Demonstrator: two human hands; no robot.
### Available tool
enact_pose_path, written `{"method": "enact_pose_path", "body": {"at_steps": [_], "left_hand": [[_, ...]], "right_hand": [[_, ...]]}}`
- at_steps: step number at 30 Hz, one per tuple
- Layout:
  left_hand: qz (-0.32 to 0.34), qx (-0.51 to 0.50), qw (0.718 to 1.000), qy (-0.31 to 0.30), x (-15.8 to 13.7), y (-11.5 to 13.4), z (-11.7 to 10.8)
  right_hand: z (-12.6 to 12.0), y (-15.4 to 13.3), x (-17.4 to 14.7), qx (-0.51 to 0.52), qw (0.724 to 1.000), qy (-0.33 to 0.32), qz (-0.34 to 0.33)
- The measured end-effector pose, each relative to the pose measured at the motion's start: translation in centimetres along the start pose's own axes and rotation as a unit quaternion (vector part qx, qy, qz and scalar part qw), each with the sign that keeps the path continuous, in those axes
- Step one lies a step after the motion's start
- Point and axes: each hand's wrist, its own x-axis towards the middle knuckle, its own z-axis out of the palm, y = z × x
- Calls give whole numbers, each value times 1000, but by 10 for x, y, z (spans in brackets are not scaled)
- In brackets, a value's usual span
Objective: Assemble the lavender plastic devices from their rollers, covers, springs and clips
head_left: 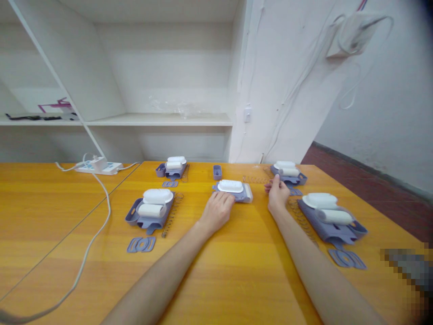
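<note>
My left hand [218, 210] has its fingers bent over the near left edge of a purple-grey plastic holder [241, 197] in the middle of the table. A ribbed white oval piece [230, 186] lies on that holder, and a white roll [249, 192] sits at its right end. To the right, my right hand [278, 195] is raised near the table with curled fingers. Its fingertips are close to the right end of a thin coil spring [254, 179]; whether they hold anything is too small to tell. Behind the holder stands a small purple-grey box [217, 171].
Similar sets of parts lie at the front left [156, 210], back left [175, 167], back right [287, 171] and front right [333, 219]. Flat slotted plates [141, 244] lie beside them. A power strip [99, 167] trails a white cable [104, 216] across the left side.
</note>
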Motion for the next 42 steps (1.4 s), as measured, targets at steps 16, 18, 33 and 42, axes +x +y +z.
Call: {"method": "enact_pose_path", "body": {"at_steps": [16, 18, 33, 42], "left_hand": [[51, -35, 996, -64, 5, 4, 2], [44, -29, 996, -66, 5, 5, 4], [-105, -23, 992, -70, -1, -2, 18], [-74, -130, 985, -88, 0, -9, 11]], "right_hand": [[4, -11, -11, 66, 979, -139, 131], [5, -12, -14, 71, 973, -171, 140], [5, -18, -18, 111, 940, -252, 202], [3, -15, -15, 114, 899, -351, 235]]}}
